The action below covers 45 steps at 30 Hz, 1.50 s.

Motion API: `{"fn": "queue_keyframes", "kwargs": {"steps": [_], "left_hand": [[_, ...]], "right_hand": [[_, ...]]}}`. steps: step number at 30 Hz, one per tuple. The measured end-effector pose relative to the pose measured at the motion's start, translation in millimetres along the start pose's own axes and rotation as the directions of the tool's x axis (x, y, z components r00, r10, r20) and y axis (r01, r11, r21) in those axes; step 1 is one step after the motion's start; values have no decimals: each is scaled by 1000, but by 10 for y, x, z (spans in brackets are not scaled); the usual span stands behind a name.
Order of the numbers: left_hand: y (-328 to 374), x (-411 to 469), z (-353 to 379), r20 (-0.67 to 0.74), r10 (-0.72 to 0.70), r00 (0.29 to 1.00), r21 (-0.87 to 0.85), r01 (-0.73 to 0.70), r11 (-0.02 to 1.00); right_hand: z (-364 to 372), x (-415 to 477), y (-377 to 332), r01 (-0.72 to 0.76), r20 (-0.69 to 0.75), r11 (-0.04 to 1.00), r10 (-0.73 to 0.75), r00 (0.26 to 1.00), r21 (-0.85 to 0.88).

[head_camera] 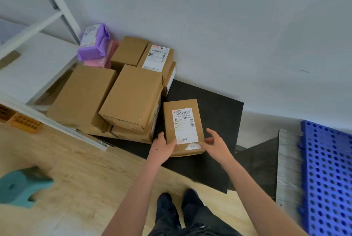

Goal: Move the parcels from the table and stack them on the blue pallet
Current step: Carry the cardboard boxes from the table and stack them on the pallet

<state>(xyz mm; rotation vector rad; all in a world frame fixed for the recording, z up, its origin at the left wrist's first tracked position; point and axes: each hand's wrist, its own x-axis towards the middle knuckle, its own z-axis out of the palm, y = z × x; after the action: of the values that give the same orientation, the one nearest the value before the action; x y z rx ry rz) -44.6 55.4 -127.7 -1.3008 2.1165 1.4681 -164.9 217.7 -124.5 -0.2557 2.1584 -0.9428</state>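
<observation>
At the near edge of the black table (219, 106), the labelled parcel (182, 121) lies flat, label up, just beside the heap of larger cartons (131, 98).

- Your left hand (162, 147) pinches the near-left corner, thumb on the label and fingers down the side.
- Your right hand (216, 143) is spread wide, with the thumb at the near-right corner and the fingers clear of the cardboard. It doesn't look like a hold yet.
- The blue pallet (327, 169) sits low at your far right, well apart from the table. The part in view carries nothing.

Risks from here:
- If you lift on the left pinch alone, the parcel will likely tip down on its right side and slip out. Close the right hand on it first.
- The parcel's left side runs close to the carton heap. Dragging it sideways could catch the lower cartons, and the top one already sits askew.
- A loose white tab shows at the near end of the parcel. Gripping there may tear it rather than carry the load.
- The swing to the pallet is long and low, over a grey board (287, 169) at the pallet's edge. If you turn from the waist without stepping, you will probably drop the parcel short or land it crooked, which makes a poor base for stacking.
- The parcel's weight cannot be judged from here.
</observation>
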Motion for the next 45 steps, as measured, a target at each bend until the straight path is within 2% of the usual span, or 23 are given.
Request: {"fn": "queue_keyframes", "kwargs": {"steps": [3,7,10,14,19,26,34,45], "left_hand": [[24,45,62,33,-21,999,-27,22,999],[65,95,94,-14,-114,993,-267,106,958],[79,99,114,-19,-111,994,-310,100,945],[85,75,144,-6,-90,996,-332,83,940],[85,14,170,38,-84,996,-426,92,900],[230,-142,52,-4,14,1000,-476,-14,879],[649,-437,-246,-28,196,980,-442,-188,877],[842,-730,-338,82,486,870,-417,-413,810]], "right_hand": [[-72,61,94,-46,16,997,46,999,60],[-66,141,101,-48,44,984,41,998,173],[-62,168,88,-58,95,974,37,995,220],[-63,163,90,-30,154,980,-1,988,195],[-91,90,98,11,147,992,-29,989,125],[-212,-117,-17,107,86,987,-117,989,119],[-517,-521,-266,233,-55,948,-227,972,214],[-820,-1078,-358,293,-256,906,-219,942,304]]}}
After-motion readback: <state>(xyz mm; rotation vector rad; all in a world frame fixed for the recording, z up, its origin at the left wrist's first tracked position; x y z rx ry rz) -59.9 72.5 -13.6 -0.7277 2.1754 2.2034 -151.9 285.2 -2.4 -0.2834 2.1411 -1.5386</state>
